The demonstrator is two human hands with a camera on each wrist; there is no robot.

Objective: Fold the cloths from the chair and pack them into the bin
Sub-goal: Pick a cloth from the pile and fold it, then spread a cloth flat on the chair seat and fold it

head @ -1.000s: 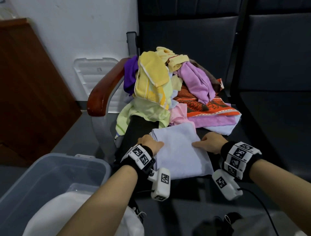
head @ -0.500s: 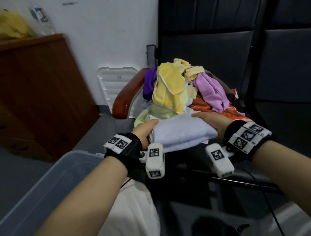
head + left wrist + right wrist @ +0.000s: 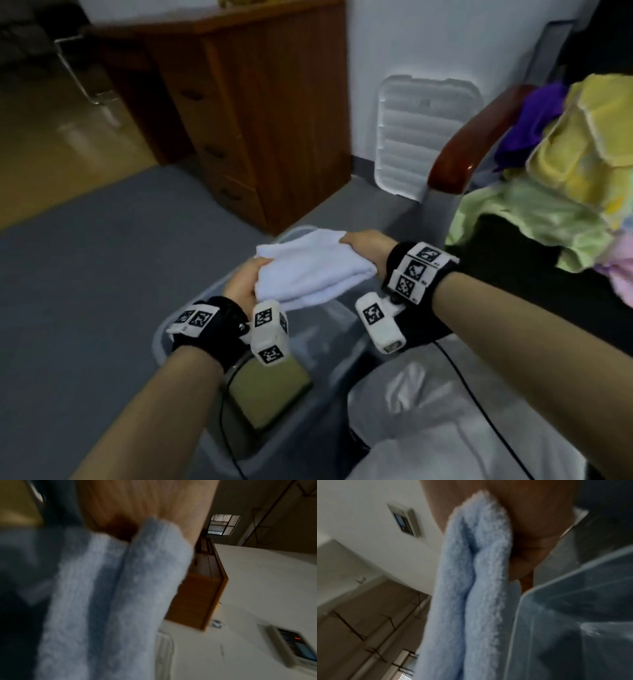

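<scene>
Pale blue folded cloth [image 3: 308, 270] sits mid-frame, held above the clear plastic bin [image 3: 164, 329]. The left hand [image 3: 241, 287] grips its near corner, the right hand [image 3: 366, 245] its far edge, fingers curled round it. Loose cloths [image 3: 561, 192] pile on the chair [image 3: 459, 150] at right.

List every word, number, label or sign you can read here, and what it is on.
No readable text.
Wristbands and wrist cameras: black-and-white square marker patterns only; small print beside them is too blurred to read.
Wall panel: lit screen and a red mark, too blurred to read.
</scene>
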